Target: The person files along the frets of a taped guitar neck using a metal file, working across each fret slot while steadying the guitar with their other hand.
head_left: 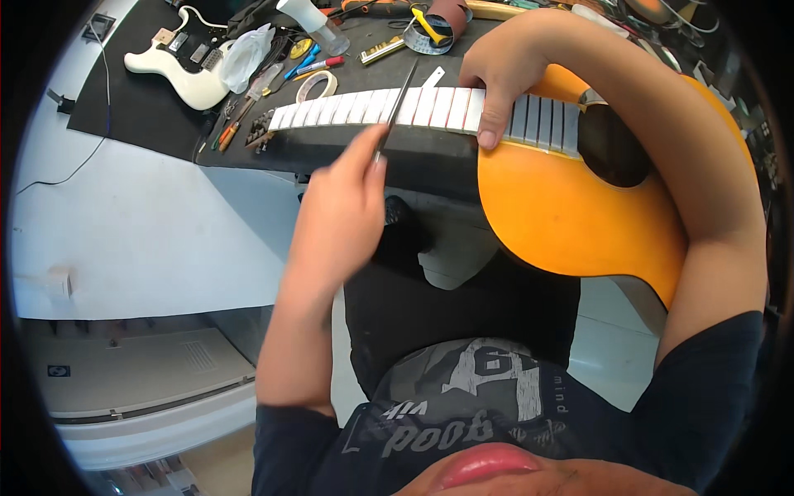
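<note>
An orange-yellow acoustic guitar (546, 215) lies face up, its body on the right and its neck pointing left over the bench edge. White strips cover the spaces between the frets along most of its fretboard (331, 110); the part near the soundhole looks grey. My left hand (343, 207), slightly blurred, is closed on the near end of a thin dark file (403, 103), which lies across the fretboard around mid-neck. My right arm reaches over the guitar body. At the neck joint, my right hand (509, 78) grips the neck, thumb on top and other fingers mostly hidden.
A dark-topped workbench (99, 95) holds a white electric guitar body (186, 66), a plastic bag (246, 62), a tape roll (317, 85), a spray bottle (318, 29) and markers (320, 66). Screwdrivers (234, 128) lie near the headstock. A rolled abrasive sheet (438, 33) stands behind the neck.
</note>
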The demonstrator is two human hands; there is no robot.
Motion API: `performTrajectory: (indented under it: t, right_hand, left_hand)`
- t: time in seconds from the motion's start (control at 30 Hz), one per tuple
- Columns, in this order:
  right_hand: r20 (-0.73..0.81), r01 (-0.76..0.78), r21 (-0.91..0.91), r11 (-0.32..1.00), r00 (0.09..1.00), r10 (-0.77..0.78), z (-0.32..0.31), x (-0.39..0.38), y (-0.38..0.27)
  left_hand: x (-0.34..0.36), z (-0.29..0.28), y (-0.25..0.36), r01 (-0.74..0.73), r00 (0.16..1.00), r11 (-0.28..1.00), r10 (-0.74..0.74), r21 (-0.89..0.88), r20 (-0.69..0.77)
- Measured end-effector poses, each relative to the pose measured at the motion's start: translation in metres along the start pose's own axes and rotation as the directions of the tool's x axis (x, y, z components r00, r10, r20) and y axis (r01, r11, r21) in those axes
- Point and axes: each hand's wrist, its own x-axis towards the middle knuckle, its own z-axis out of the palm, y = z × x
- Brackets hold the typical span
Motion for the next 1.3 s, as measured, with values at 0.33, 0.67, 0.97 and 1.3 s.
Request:
performTrajectory:
  t: [0.33, 0.67, 0.97, 1.3]
  right_hand:
    - [-0.011, -0.059, -0.054, 0.997, 0.998, 0.059, 0.001, -0.002, -0.006]
    - [-0.029, -0.060, -0.016, 0.998, 0.998, 0.060, 0.004, -0.011, -0.004]
    - [-0.023, -0.055, -0.068, 0.996, 0.998, 0.053, -0.003, 0.007, -0.007]
    - [-0.189, -0.199, -0.018, 0.980, 0.963, 0.192, 0.010, -0.001, -0.008]
  left_hand:
    - [-0.091, 0.012, -0.005, 0.108, 0.993, 0.987, -0.112, -0.117, -0.029]
    - [-0.055, 0.009, -0.002, -0.036, 0.998, 0.999, 0.037, 0.023, -0.043]
    - [0.007, 0.004, 0.012, -0.016, 0.995, 0.986, 0.033, 0.168, -0.098]
    - [-0.041, 0.003, 0.007, 0.077, 0.997, 0.997, -0.077, 0.008, -0.023]
